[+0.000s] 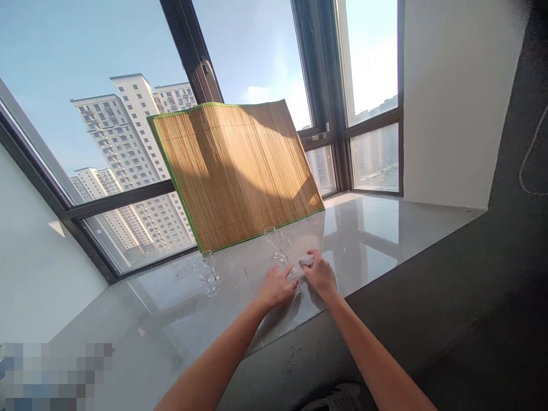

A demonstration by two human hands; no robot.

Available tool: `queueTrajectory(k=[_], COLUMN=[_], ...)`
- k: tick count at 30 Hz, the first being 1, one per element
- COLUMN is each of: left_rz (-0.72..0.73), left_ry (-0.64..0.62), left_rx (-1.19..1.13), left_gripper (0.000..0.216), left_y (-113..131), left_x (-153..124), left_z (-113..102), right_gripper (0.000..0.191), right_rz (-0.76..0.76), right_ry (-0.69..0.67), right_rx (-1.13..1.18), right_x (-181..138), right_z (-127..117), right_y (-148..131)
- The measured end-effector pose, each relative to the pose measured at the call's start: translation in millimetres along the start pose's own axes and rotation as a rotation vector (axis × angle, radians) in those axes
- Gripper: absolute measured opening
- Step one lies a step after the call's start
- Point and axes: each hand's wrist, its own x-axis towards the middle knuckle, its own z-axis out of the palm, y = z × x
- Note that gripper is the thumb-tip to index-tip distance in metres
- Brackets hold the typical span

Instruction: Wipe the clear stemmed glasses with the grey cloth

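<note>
My left hand (277, 287) lies palm down on the glossy grey window ledge (377, 228), fingers stretched toward the foot of a clear stemmed glass (276, 244). My right hand (319, 274) rests just right of it, fingers curled round a small pale lump (305, 260) that looks like a cloth. The glass stands upright right behind both hands. Further left, two more clear stemmed glasses (208, 273) stand close together on the ledge, well apart from my hands.
A bamboo mat (235, 171) with green edging leans against the window behind the glasses. A white wall (454, 97) closes the ledge on the right. A dark rough surface (449, 319) borders the ledge's near edge.
</note>
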Motion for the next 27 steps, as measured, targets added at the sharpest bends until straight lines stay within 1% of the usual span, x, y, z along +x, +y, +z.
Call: queueTrajectory(k=[2,3,5,8,11,15,18,21,23,25,27], left_rz=[-0.006,0.011,0.062,0.075,0.037,-0.094,-0.234,-0.381,-0.444,-0.483,-0.539], left_ry=[-0.032,-0.05,-0.066,-0.036,-0.026,-0.048,-0.048,-0.064,-0.084,-0.102,-0.101], left_rx=[0.016,0.029,0.063,0.127,0.159,0.155,0.181,0.205,0.202,0.193,0.202], left_gripper=[0.055,0.052,0.048,0.046,0.045,0.049,0.053,0.056,0.058,0.06,0.062], left_y=[5.0,6.0,5.4,-2.7,-22.2,-63.9,-96.7,-122.0,-132.2,-135.6,-131.1], left_x=[16.3,19.9,16.7,-10.7,-54.7,-114.3,-145.5,-160.8,-164.6,-167.0,-170.9], left_z=[3.7,3.5,0.0,-10.5,-24.0,-43.8,-57.6,-67.0,-69.7,-69.7,-68.1], right_gripper=[0.035,0.036,0.036,0.036,0.036,0.036,0.035,0.035,0.035,0.035,0.035], right_rz=[0.015,0.023,0.031,0.023,0.033,0.04,0.033,0.03,0.025,0.019,0.018], right_ry=[-0.003,-0.007,-0.017,-0.02,-0.021,-0.025,-0.031,-0.034,-0.035,-0.035,-0.035], right_rx=[-0.004,-0.007,-0.012,-0.01,-0.01,-0.017,-0.021,-0.032,-0.04,-0.046,-0.044], right_x=[0.0,-0.1,-0.3,-0.2,0.5,1.5,1.6,1.4,1.5,1.6,1.8], right_z=[-0.7,-1.1,-1.5,-0.7,1.4,3.2,3.0,2.8,3.1,3.5,3.8], right_y=[-0.2,-0.5,-0.9,-0.7,0.3,1.1,1.3,1.2,1.1,1.1,1.3])
